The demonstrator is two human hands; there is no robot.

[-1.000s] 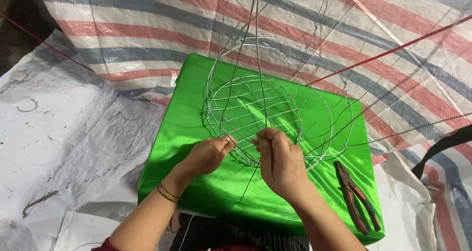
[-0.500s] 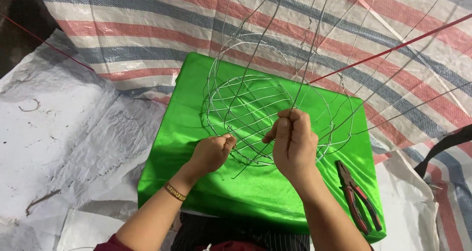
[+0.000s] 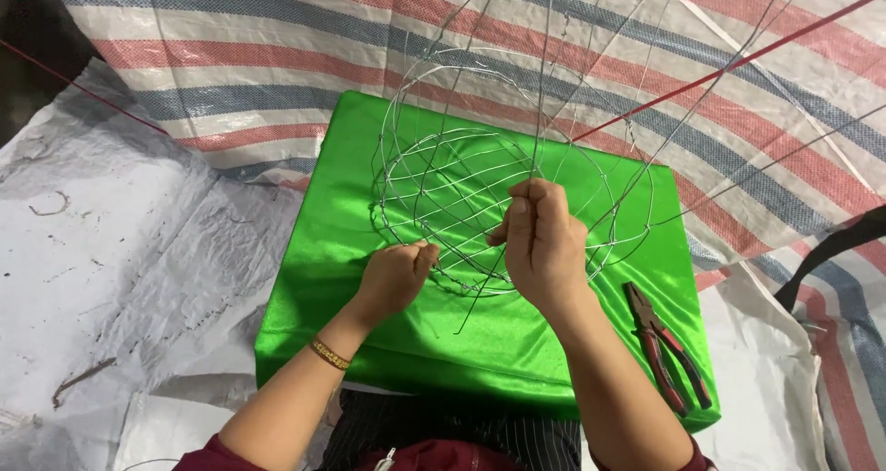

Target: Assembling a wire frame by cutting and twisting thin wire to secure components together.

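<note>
Already a round wire frame (image 3: 480,203) of several rings stands at frame centre on the green cushion (image 3: 369,250). Left hand (image 3: 395,277) pinches its lower rim; right hand (image 3: 543,242) grips upright strands. Long wire ends remain loose; pliers (image 3: 666,346) lie lower right.

Wire frame (image 3: 480,203) resting on the middle of the cloth-covered board (image 3: 369,213), its long wires rising up and away toward the far side. Left hand (image 3: 395,275) at the frame's near-left edge, right hand (image 3: 544,245) at its near-right, raised just above. Pliers (image 3: 666,344) lying on the board's near-right corner, right of the right hand. Striped tarp (image 3: 277,56) beyond and under the board; plastic sheet (image 3: 111,268) spread to its left.
</note>
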